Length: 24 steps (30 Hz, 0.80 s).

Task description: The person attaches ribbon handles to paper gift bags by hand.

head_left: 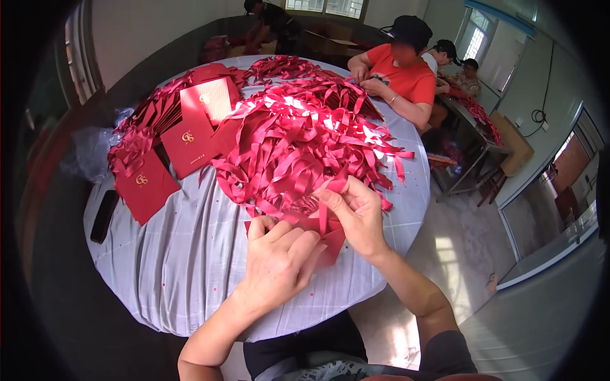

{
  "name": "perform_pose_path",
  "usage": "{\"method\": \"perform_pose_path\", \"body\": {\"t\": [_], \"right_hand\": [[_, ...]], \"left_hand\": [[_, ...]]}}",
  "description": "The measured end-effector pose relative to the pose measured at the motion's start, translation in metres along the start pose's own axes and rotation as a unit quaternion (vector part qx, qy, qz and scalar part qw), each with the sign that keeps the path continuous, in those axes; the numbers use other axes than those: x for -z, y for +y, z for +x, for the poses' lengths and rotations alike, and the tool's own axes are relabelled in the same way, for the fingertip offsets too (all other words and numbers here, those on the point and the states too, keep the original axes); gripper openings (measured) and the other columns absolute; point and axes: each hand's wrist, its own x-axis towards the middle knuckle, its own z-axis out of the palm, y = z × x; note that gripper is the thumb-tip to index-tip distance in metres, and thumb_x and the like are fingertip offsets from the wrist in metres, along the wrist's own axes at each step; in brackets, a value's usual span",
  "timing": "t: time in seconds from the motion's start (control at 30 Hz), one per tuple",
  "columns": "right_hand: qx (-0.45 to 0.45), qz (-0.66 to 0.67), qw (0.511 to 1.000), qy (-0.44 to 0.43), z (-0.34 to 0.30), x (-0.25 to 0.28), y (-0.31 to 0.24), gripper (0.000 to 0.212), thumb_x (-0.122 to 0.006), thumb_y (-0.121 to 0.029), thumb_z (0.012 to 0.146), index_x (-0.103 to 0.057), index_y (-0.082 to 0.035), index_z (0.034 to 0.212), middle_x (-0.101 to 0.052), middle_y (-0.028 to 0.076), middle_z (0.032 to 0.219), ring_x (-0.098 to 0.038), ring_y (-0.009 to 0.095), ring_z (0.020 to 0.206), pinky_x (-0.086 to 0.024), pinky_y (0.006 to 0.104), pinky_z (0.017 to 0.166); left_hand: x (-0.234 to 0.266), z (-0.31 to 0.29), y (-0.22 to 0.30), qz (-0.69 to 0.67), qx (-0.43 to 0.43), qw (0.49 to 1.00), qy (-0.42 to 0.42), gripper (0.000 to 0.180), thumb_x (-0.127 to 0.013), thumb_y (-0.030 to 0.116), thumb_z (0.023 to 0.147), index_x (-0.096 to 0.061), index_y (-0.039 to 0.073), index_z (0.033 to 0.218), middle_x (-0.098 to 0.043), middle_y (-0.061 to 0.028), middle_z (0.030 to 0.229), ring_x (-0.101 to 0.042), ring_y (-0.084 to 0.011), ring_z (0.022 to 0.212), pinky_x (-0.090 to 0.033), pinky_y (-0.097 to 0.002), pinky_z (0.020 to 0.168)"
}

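A small red paper bag (330, 251) lies in front of me at the near side of the round table, partly covered by my hands. My left hand (283, 251) is closed over its upper edge, the fingers curled and their tips hidden. In my right hand (356, 213) a red ribbon (323, 217) is pinched between thumb and fingers, its end hanging down to the bag. Just beyond my hands rises a large heap of loose red ribbons (292, 149), with the edges of stacked red items showing at its far right.
Red folders with gold emblems (147, 190) lie at the left of the white-covered table (190, 273). A black phone (104, 217) and a clear plastic bag (95, 149) are at the left edge. Across the table sits a person in an orange-red shirt (403, 76); others work farther back.
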Motion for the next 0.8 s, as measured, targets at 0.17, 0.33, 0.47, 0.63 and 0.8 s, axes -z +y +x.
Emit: {"method": "perform_pose_path", "body": {"t": [0.17, 0.33, 0.47, 0.63, 0.8], "right_hand": [[-0.102, 0.127, 0.98, -0.118, 0.001, 0.017, -0.005, 0.013, -0.059, -0.009, 0.091, -0.057, 0.001, 0.098, -0.063, 0.009, 0.098, -0.061, 0.013, 0.088, -0.049, 0.0244, 0.079], [-0.138, 0.073, 0.958, -0.239, -0.004, 0.03, -0.013, 0.023, -0.067, -0.012, 0.083, -0.057, 0.001, 0.101, -0.06, 0.007, 0.105, -0.057, 0.012, 0.093, -0.047, 0.0258, 0.083], [-0.128, 0.062, 0.969, -0.202, -0.012, 0.024, -0.013, 0.019, -0.066, -0.009, 0.085, -0.058, 0.0, 0.1, -0.061, 0.006, 0.101, -0.058, 0.01, 0.09, -0.047, 0.0248, 0.08], [0.011, -0.006, 0.996, -0.09, -0.019, 0.007, -0.002, 0.01, -0.062, -0.007, 0.089, -0.058, 0.001, 0.095, -0.061, 0.001, 0.085, -0.056, 0.006, 0.079, -0.047, 0.0217, 0.071], [0.016, -0.008, 0.997, -0.071, -0.017, -0.002, -0.003, 0.01, -0.062, -0.008, 0.089, -0.057, 0.001, 0.09, -0.063, 0.002, 0.08, -0.057, 0.006, 0.075, -0.047, 0.0213, 0.069]], "left_hand": [[0.0, -0.003, 0.001, 0.011, 0.003, 1.0, -0.012, 0.015, -0.073, 0.01, 0.071, -0.06, 0.008, 0.08, -0.054, -0.0009, 0.064, -0.05, -0.0186, 0.061, -0.033, -0.0355, 0.068], [-0.003, -0.004, 0.003, 0.015, -0.002, 1.0, -0.009, 0.016, -0.072, 0.01, 0.072, -0.06, 0.008, 0.083, -0.055, -0.0007, 0.066, -0.051, -0.0183, 0.063, -0.033, -0.0356, 0.069], [-0.001, -0.003, 0.002, 0.019, 0.0, 1.0, -0.004, 0.017, -0.071, 0.009, 0.074, -0.059, 0.007, 0.087, -0.057, -0.0014, 0.07, -0.052, -0.019, 0.065, -0.033, -0.0356, 0.07], [0.017, 0.001, -0.003, -0.037, 0.021, 0.999, 0.019, 0.024, -0.067, 0.003, 0.075, -0.059, 0.004, 0.098, -0.058, -0.0086, 0.085, -0.053, -0.0255, 0.079, -0.038, -0.0369, 0.075], [0.051, -0.024, -0.023, -0.005, 0.21, 0.972, 0.105, 0.005, -0.058, 0.001, 0.084, -0.059, -0.002, 0.088, -0.058, -0.015, 0.083, -0.054, -0.031, 0.081, -0.041, -0.0371, 0.071]]}}
